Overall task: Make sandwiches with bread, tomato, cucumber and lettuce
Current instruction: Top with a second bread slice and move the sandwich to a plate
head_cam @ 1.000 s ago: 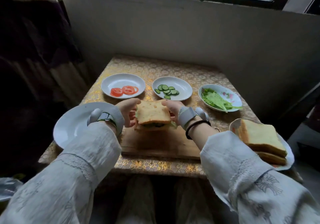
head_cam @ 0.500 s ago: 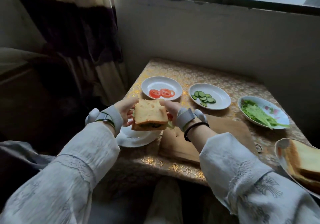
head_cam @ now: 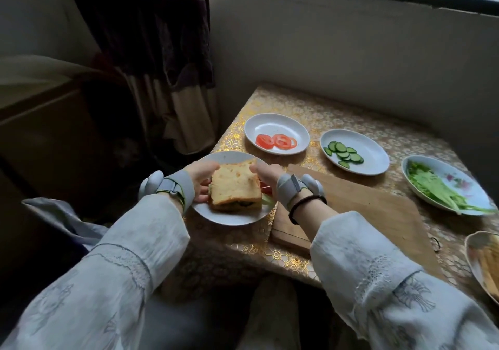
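A finished sandwich (head_cam: 235,186) with green and red filling showing at its edges sits on or just over a white plate (head_cam: 224,218) at the table's left front corner. My left hand (head_cam: 201,180) grips its left side and my right hand (head_cam: 266,178) grips its right side. Tomato slices (head_cam: 275,141) lie on a white plate (head_cam: 280,122). Cucumber slices (head_cam: 343,153) lie on a second plate (head_cam: 370,149). Lettuce (head_cam: 437,190) fills a flowered dish (head_cam: 459,176). Bread slices (head_cam: 490,268) rest on a plate at the right edge.
A wooden cutting board (head_cam: 359,214) lies to the right of the sandwich plate on the gold-patterned tablecloth (head_cam: 337,106). A wall stands behind the table and a curtain (head_cam: 167,66) hangs at the left. A small dark ring (head_cam: 435,244) lies by the board.
Both hands carried the sandwich from above the cutting board leftward and lowered it onto the white plate. The camera view swung left.
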Demonstrator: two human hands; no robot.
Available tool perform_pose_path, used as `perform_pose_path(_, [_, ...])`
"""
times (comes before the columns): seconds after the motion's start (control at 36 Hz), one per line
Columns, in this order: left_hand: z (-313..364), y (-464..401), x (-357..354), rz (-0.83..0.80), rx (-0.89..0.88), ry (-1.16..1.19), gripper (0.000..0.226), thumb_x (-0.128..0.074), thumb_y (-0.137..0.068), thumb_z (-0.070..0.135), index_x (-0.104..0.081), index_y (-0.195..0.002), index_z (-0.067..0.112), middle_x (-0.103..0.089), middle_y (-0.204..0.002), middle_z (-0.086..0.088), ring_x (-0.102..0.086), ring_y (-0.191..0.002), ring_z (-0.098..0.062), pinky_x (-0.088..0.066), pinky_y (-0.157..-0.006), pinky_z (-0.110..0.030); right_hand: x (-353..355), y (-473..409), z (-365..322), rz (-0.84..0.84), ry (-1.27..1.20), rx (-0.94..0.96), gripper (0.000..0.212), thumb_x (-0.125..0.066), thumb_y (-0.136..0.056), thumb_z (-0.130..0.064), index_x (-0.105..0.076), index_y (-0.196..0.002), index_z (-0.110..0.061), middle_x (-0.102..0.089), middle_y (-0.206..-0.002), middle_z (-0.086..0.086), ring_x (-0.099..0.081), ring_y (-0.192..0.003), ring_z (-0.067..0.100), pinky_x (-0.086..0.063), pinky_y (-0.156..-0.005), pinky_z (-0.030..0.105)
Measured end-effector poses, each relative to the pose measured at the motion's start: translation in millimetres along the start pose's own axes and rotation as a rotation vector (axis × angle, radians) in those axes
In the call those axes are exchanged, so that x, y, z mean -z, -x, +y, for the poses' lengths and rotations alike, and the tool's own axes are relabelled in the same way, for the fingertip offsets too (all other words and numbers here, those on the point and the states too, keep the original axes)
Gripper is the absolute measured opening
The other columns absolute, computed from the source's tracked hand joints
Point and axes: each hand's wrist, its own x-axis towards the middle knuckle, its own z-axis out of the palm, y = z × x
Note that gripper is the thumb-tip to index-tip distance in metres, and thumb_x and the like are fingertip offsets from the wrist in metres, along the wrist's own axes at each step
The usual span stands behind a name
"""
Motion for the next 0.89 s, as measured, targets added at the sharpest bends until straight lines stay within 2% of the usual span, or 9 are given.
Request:
perform_pose_path(0.08, [0, -1, -1, 0.025, -0.017, -0.042, 0.042, -0.046, -0.094, 0.025, -0.043, -0.133, 0.008, -0.053, -0.101, -0.008, -0.056, -0.105, -0.023, -0.045, -0.093, -0.035, -2, 1, 0, 0.0, 0.015, -0.001, 0.049, -0.056, -0.092, -0.022, -0.047, -0.133, 0.003, -0.055, -0.134, 0.014, -0.055, -0.123, 0.028, -0.044, -0.1, 0.034])
perform_pose_path(0.11, [1, -1, -1, 0.028, -0.018, -0.046, 0.043, -0.046, -0.095, 0.025, -0.042, -0.134, 0.007, -0.053, -0.107, -0.009, -0.055, -0.109, -0.024, -0.045, -0.095, -0.036, -2, 1, 0, -0.001, 0.021, 0.001, 0.05, -0.056, -0.092, -0.023, -0.047, -0.134, 0.003, -0.055, -0.135, 0.014, -0.054, -0.124, 0.028, -0.044, -0.102, 0.034])
perform_pose_path(0.28, [2, -1, 0, 0.036, -0.021, -0.063, 0.044, -0.046, -0.095, 0.026, -0.041, -0.135, 0.01, -0.054, -0.111, -0.01, -0.053, -0.101, -0.025, -0.044, -0.091, -0.038, 0, 4, -1, -0.003, 0.106, 0.03, 0.047, -0.054, -0.093, -0.024, -0.048, -0.131, 0.003, -0.057, -0.131, 0.015, -0.056, -0.12, 0.029, -0.046, -0.103, 0.038])
perform_pose_path(0.5, [4, 4, -2, 0.054, -0.017, -0.005, 0.043, -0.046, -0.095, 0.026, -0.04, -0.136, 0.012, -0.054, -0.11, -0.011, -0.052, -0.1, -0.025, -0.042, -0.095, -0.04, 2, 5, 0, -0.032, 0.128, 0.028, 0.045, -0.055, -0.092, -0.025, -0.05, -0.128, 0.003, -0.059, -0.127, 0.015, -0.059, -0.116, 0.03, -0.048, -0.102, 0.04])
perform_pose_path(0.64, [4, 3, -2, 0.07, -0.002, 0.031, 0.042, -0.047, -0.094, 0.026, -0.042, -0.134, 0.014, -0.054, -0.109, -0.01, -0.053, -0.1, -0.026, -0.041, -0.103, -0.043, 0, 6, 1, -0.047, 0.119, 0.047, 0.045, -0.055, -0.092, -0.026, -0.051, -0.127, 0.001, -0.058, -0.129, 0.015, -0.057, -0.118, 0.03, -0.046, -0.104, 0.042])
perform_pose_path(0.72, [3, 2, -3, 0.086, -0.01, 0.012, 0.045, -0.047, -0.094, 0.027, -0.041, -0.136, 0.013, -0.054, -0.111, -0.01, -0.052, -0.101, -0.025, -0.042, -0.101, -0.041, 1, 5, 2, -0.057, 0.117, 0.06, 0.047, -0.054, -0.093, -0.026, -0.049, -0.13, 0.002, -0.055, -0.133, 0.016, -0.055, -0.121, 0.03, -0.045, -0.105, 0.042])
perform_pose_path(0.78, [4, 2, -5, 0.089, -0.017, -0.019, 0.045, -0.047, -0.094, 0.025, -0.04, -0.137, 0.013, -0.053, -0.112, -0.01, -0.052, -0.101, -0.025, -0.044, -0.094, -0.04, 2, 6, 2, -0.057, 0.136, 0.069, 0.046, -0.054, -0.093, -0.025, -0.049, -0.13, 0.003, -0.055, -0.133, 0.016, -0.055, -0.122, 0.031, -0.045, -0.105, 0.041])
perform_pose_path(0.83, [5, 4, -8, 0.096, -0.036, -0.064, 0.043, -0.045, -0.095, 0.023, -0.041, -0.136, 0.012, -0.053, -0.114, -0.01, -0.052, -0.103, -0.025, -0.045, -0.087, -0.038, 4, 5, 2, -0.047, 0.167, 0.087, 0.045, -0.054, -0.093, -0.025, -0.05, -0.128, 0.002, -0.056, -0.131, 0.016, -0.056, -0.12, 0.03, -0.046, -0.103, 0.038])
perform_pose_path(0.89, [6, 6, -11, 0.107, -0.043, -0.127, 0.043, -0.044, -0.096, 0.023, -0.04, -0.137, 0.011, -0.054, -0.124, -0.011, -0.053, -0.113, -0.027, -0.046, -0.092, -0.039, 6, 6, 1, -0.044, 0.233, 0.103, 0.039, -0.051, -0.094, -0.024, -0.053, -0.124, 0.002, -0.059, -0.121, 0.014, -0.058, -0.113, 0.027, -0.05, -0.09, 0.032])
